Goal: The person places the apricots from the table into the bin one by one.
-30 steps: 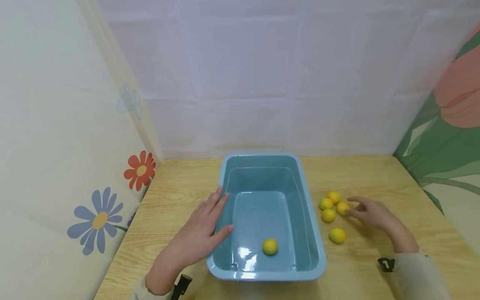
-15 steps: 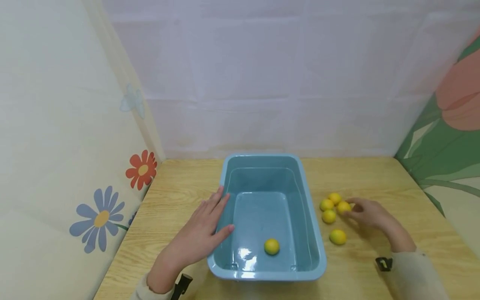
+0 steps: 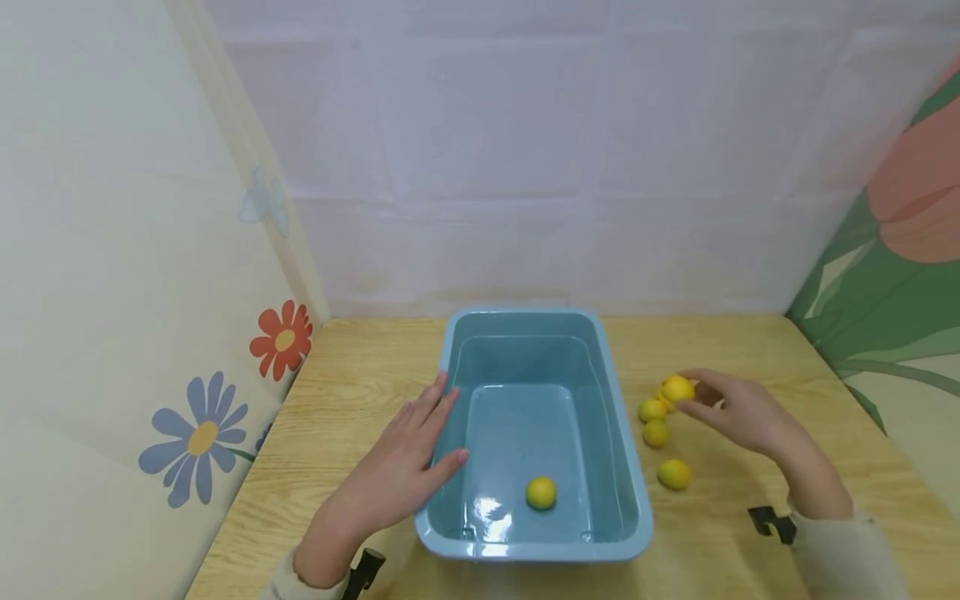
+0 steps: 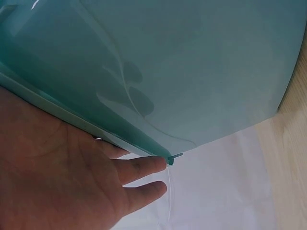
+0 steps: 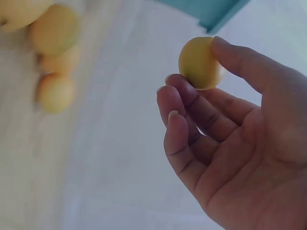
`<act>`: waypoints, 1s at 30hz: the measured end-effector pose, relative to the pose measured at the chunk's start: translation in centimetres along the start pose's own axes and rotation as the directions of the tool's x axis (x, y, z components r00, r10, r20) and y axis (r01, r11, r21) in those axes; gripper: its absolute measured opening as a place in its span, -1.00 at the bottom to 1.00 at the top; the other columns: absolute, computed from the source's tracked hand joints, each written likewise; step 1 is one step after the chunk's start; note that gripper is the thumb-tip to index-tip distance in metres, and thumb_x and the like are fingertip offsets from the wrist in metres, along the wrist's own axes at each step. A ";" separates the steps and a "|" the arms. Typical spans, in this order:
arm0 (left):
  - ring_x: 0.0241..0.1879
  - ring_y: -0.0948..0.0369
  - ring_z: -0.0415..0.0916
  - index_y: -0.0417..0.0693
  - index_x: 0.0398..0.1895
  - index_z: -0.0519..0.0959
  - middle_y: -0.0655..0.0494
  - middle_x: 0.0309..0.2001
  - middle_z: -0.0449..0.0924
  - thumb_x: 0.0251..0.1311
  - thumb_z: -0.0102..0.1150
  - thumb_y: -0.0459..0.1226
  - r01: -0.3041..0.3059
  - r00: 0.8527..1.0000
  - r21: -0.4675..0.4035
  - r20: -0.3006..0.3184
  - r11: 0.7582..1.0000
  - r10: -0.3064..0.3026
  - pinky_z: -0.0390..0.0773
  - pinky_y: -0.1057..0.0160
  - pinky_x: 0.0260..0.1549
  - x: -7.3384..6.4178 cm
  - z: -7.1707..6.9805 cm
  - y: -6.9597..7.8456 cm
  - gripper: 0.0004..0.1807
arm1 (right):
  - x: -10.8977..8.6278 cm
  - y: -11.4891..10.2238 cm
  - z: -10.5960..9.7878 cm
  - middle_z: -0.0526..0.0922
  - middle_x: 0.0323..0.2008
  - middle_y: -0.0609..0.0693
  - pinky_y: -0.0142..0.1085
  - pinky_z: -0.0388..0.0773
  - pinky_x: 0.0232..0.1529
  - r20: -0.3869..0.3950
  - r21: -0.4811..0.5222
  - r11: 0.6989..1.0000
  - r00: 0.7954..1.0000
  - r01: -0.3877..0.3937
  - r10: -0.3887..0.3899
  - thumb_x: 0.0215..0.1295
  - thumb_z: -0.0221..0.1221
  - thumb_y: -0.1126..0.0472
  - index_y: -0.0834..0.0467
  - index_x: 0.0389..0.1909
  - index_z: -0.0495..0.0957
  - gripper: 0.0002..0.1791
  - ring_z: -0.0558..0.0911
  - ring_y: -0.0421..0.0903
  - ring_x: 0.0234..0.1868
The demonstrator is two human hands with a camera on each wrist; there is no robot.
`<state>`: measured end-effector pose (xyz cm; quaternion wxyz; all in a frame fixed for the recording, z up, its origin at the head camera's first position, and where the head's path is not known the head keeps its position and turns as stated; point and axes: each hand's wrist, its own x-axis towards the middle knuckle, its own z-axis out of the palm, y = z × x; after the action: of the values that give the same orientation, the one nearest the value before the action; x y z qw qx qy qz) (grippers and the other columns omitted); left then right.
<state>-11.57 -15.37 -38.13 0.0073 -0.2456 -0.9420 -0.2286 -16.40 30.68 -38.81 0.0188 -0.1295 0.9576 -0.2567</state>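
Note:
My right hand (image 3: 757,417) pinches a small yellow citrus fruit (image 3: 677,389) between thumb and fingertips, just above the table. In the right wrist view, the held fruit (image 5: 199,62) is lifted clear, with the other fingers loosely bent below it. A blue plastic basin (image 3: 540,552) stands in the middle, with one yellow-green fruit (image 3: 541,493) on its floor near the front. The left hand (image 3: 393,471) rests with extended fingers on the basin's left rim. In the left wrist view, its fingers (image 4: 141,167) lie along the outside of that rim.
Several more fruits lie right of the basin: two close together, (image 3: 651,410) and a second fruit (image 3: 656,433), another fruit (image 3: 674,474) nearer the front, and one partly hidden behind the held fruit. A white cloth wall (image 3: 480,167) rises behind the wooden table (image 3: 360,358).
The right hand has taken hold of one fruit from the cluster and raised it slightly, up and to the left. The left hand and basin stay put.

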 end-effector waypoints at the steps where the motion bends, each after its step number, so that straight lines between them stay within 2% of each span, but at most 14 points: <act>1: 0.62 0.02 -0.26 -0.02 0.64 -0.03 0.11 0.66 -0.32 0.47 -0.13 0.23 0.001 1.000 -0.001 0.001 1.000 -0.001 -0.03 -0.21 0.50 0.0 0.0 0.0 -0.13 | -0.1 -0.5 -0.2 0.70 -0.20 0.00 -0.16 0.57 -0.24 -0.005 0.002 1.000 1.000 0.012 -0.012 0.43 0.23 -0.04 0.24 0.29 0.50 -0.43 0.61 -0.05 -0.17; 8: 0.62 0.02 -0.26 -0.01 0.64 -0.03 0.11 0.66 -0.32 0.48 -0.10 0.20 0.007 1.000 -0.007 0.004 1.000 -0.007 -0.04 -0.20 0.50 -0.1 0.0 0.1 -0.14 | -0.7 -4.2 -1.2 0.67 -0.27 -0.16 -0.29 0.57 -0.22 -0.042 0.002 0.996 0.995 0.090 -0.090 0.41 0.27 -0.02 0.16 0.29 0.53 -0.47 0.57 -0.20 -0.24; 15: 0.61 -0.01 -0.23 -0.05 0.63 0.00 0.06 0.66 -0.29 0.48 -0.04 0.14 -0.002 1.000 -0.011 -0.004 1.000 0.002 -0.05 -0.18 0.51 -0.2 -0.1 0.2 -0.16 | -1.5 -7.4 -1.4 0.65 -0.30 -0.26 -0.27 0.62 -0.21 -0.071 0.014 0.979 0.977 0.201 -0.200 0.39 0.29 0.03 0.11 0.27 0.56 -0.52 0.57 -0.30 -0.26; 20: 0.61 -0.02 -0.24 -0.05 0.63 0.00 0.06 0.66 -0.29 0.48 0.00 0.11 0.004 1.000 -0.003 -0.005 1.000 -0.004 -0.05 -0.18 0.51 -0.2 -0.1 0.2 -0.17 | -1.8 -9.1 -1.2 0.65 -0.27 -0.33 -0.31 0.61 -0.22 -0.094 0.037 0.955 0.953 0.293 -0.289 0.37 0.31 0.10 0.08 0.24 0.58 -0.56 0.56 -0.34 -0.26; 25: 0.61 -0.04 -0.26 -0.04 0.64 -0.01 0.08 0.65 -0.30 0.48 -0.06 0.16 0.014 1.000 0.004 0.006 1.000 -0.014 -0.06 -0.19 0.51 -0.2 -0.2 0.3 -0.15 | -2.0 -10.3 -0.8 0.64 -0.23 -0.39 -0.35 0.60 -0.24 -0.116 0.045 0.916 0.913 0.399 -0.392 0.32 0.35 0.17 0.07 0.24 0.58 -0.53 0.55 -0.39 -0.26; 30: 0.61 -0.04 -0.27 -0.03 0.64 -0.02 0.09 0.65 -0.31 0.48 -0.07 0.18 0.015 1.000 0.013 0.013 1.000 -0.015 -0.05 -0.20 0.50 -0.1 -0.2 0.3 -0.15 | -2.2 -11.0 -0.5 0.62 -0.24 -0.42 -0.36 0.61 -0.21 -0.115 0.046 0.896 0.893 0.442 -0.435 0.31 0.36 0.18 0.04 0.28 0.55 -0.48 0.56 -0.41 -0.24</act>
<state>-11.40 -15.25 -37.86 0.0011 -0.2401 -0.9453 -0.2210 -11.74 22.33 -33.01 -0.0837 -0.3283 0.8937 -0.2942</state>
